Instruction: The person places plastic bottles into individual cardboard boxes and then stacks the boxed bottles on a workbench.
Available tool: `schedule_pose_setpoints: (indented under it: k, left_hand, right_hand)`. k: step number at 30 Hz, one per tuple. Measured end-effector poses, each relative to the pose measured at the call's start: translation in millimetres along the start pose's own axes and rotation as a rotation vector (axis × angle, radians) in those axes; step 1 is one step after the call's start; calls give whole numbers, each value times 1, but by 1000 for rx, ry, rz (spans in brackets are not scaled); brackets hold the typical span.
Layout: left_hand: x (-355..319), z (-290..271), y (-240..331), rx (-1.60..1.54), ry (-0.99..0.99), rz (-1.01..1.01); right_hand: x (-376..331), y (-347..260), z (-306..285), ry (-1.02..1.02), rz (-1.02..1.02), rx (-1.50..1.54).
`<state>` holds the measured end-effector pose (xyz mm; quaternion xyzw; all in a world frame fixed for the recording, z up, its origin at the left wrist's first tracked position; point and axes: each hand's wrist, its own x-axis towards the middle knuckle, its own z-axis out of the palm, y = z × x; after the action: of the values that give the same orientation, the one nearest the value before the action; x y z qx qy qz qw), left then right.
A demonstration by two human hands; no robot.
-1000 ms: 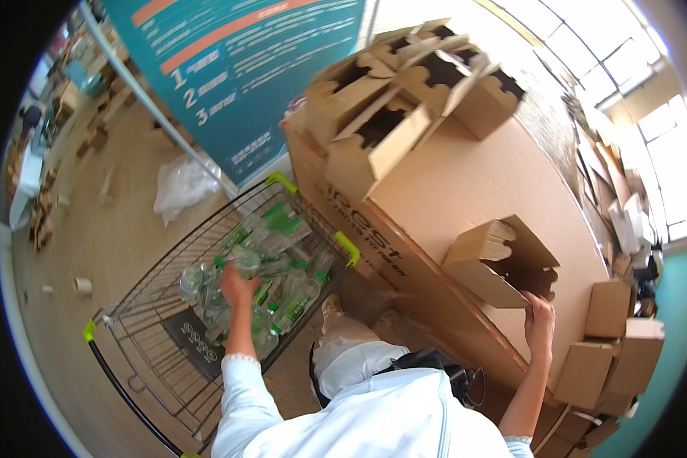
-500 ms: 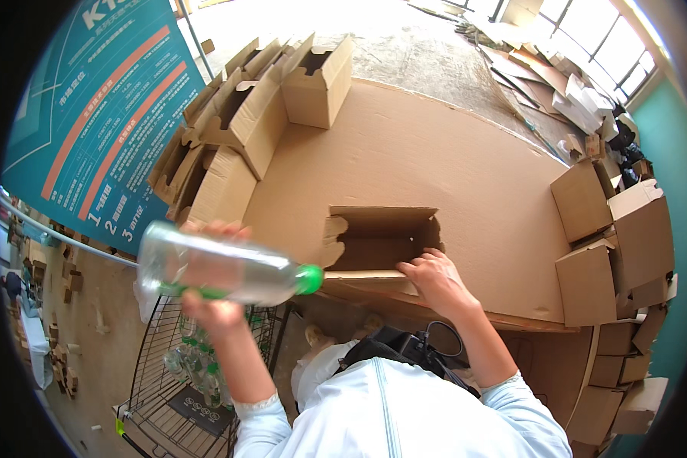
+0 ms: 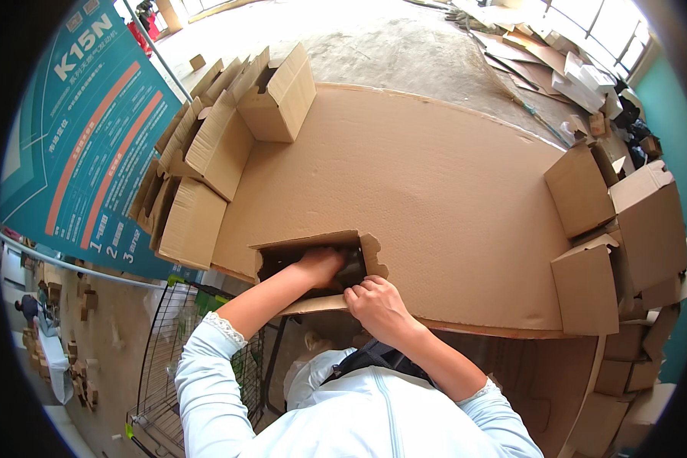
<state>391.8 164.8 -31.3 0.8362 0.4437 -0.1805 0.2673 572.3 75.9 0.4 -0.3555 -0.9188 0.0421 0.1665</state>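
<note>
An open cardboard box [image 3: 313, 307] stands at the near edge of the table, its flaps raised. My left hand [image 3: 322, 266] reaches down into it from the left, with the fingers hidden in the shadowed inside. A dim, shiny shape shows beside that hand, too dark to make out well. My right hand [image 3: 375, 305] is closed over the box's near right rim, fingers bent on the cardboard edge. Below and to the left, a black wire shopping cart [image 3: 160, 366] is partly covered by my left arm.
Several open cardboard boxes [image 3: 221, 145] stand along the table's left side. More boxes [image 3: 584, 282] are stacked at the right. The table [image 3: 435, 191] has a cardboard top. A teal printed board [image 3: 76, 160] rises at the left; flattened cardboard [image 3: 538, 57] lies on the far floor.
My left hand, which held a clear plastic bottle with a green cap, has moved right and into the box; the bottle is no longer plainly visible. The box appears farther left and turned; my right hand stays on its rim.
</note>
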Motion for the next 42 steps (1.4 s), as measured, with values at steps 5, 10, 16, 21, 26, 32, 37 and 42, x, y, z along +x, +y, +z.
schedule_pose_setpoints:
  k: [5,10,16,21,26,32,37,42]
  left_hand:
    - [-42,-23,4,-123,137,113]
    - [-173,-51,20,-675,721,70]
    - [-193,56,4,-804,1048,-198]
    - [-143,76,-30,-649,912,-264]
    - [-138,21,-28,-472,1141,-183]
    - [-124,25,-52,-51,881,23]
    - [-135,31,-49,-171,750,111]
    - [-131,17,-66,11,576,108]
  right_hand:
    - [0,11,-8,93,-55,120]
    - [-33,33,-30,502,222,430]
    - [-15,44,15,208,106,636]
    - [2,35,43,238,183,467]
    - [39,22,5,393,405,478]
    - [43,37,22,32,151,103]
    - [36,9,10,-180,222,104]
    - [51,-2,-4,-354,375,1]
